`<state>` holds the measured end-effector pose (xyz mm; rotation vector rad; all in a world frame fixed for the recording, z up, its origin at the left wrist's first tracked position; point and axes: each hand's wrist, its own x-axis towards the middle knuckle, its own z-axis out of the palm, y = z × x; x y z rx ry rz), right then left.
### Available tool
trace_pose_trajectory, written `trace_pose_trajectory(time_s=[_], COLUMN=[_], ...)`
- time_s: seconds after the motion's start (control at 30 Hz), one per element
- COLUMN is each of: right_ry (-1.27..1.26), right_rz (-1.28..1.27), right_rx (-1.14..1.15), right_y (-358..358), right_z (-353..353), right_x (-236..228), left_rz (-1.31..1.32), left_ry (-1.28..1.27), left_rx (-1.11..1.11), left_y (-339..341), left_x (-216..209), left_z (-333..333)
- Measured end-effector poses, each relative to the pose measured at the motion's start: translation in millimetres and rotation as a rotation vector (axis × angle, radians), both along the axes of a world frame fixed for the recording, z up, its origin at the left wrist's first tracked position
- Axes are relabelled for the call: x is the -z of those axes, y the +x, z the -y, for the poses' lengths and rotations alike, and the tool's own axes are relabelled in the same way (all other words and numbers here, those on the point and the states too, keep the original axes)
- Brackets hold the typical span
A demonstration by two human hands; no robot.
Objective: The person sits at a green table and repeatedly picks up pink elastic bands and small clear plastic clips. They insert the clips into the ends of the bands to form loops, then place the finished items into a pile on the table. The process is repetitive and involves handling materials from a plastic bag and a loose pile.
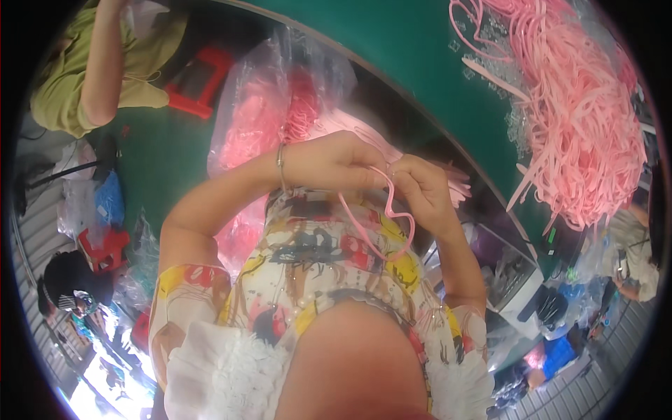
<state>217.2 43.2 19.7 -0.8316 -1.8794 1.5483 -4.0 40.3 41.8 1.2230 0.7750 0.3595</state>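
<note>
In front of my chest, my left hand point(336, 161) and my right hand point(423, 189) are close together, fingers closed in a pinch. A thin pink strap point(411, 232) runs between both hands and hangs below them in a loose loop. Whether a small fitting sits on it between my fingertips is hidden. Just beyond my hands, a bundle of flat pale pink straps point(353, 127) lies across my lap. To the left of it, a clear plastic bag point(241, 91) holds more pink pieces.
A green table point(413, 56) spans the far side, its edge curving down to the right. On it lies a big tangled pile of pink straps point(581, 133) beside small clear plastic pieces point(516, 129). At left are a red stool point(203, 80) and another person in olive clothing point(56, 91).
</note>
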Motion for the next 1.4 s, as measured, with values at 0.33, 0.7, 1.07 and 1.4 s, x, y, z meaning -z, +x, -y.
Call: trace_pose_trajectory(time_s=[0.33, 0.7, 1.07, 1.4], right_ry=[-0.127, -0.393, 0.485, 0.588], right_rz=[-0.090, 0.009, 0.694, 0.763], right_rx=[0.037, 0.040, 0.614, 0.605], right_y=[-2, 9, 64, 60], right_z=[14, 27, -93, -94], right_x=[9, 10, -9, -17], left_rz=[0.007, -0.123, 0.045, 0.020], left_ry=[0.253, 0.443, 0.182, 0.169], left_rx=[-0.169, -0.232, -0.195, -0.234], left_y=[5, 10, 8, 13], left_x=[5, -11, 2, 14], left_z=[23, 20, -3, -29])
